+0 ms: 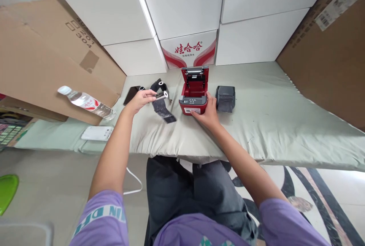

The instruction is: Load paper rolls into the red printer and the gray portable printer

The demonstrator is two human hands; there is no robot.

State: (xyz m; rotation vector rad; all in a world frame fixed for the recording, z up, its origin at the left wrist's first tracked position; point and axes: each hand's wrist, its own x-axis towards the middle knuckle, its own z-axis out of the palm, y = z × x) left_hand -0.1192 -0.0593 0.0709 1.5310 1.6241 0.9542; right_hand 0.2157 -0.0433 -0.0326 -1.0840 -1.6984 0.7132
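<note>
My left hand (pixel 141 99) pinches a small roll with a white core, and a dark strip (pixel 165 112) hangs from it towards the lower right. My right hand (pixel 210 113) grips the front right corner of a red and black label printer (pixel 193 101), thumb on its front face and fingers along its side. The printer's lid (pixel 196 74) stands raised, baring the red inside. Just behind the held roll lies another dark roll (pixel 161 84) with a white core, partly hidden. To the right of the printer sits a black boxy device (pixel 226 98).
A dark phone (pixel 131 94) lies beyond my left wrist. At left are a water bottle (pixel 87 101) and a white rectangular device (pixel 97 133). White boxes (pixel 182 6) line the back of the cloth-covered surface (pixel 285 113), with cardboard boxes (pixel 51 48) at both sides.
</note>
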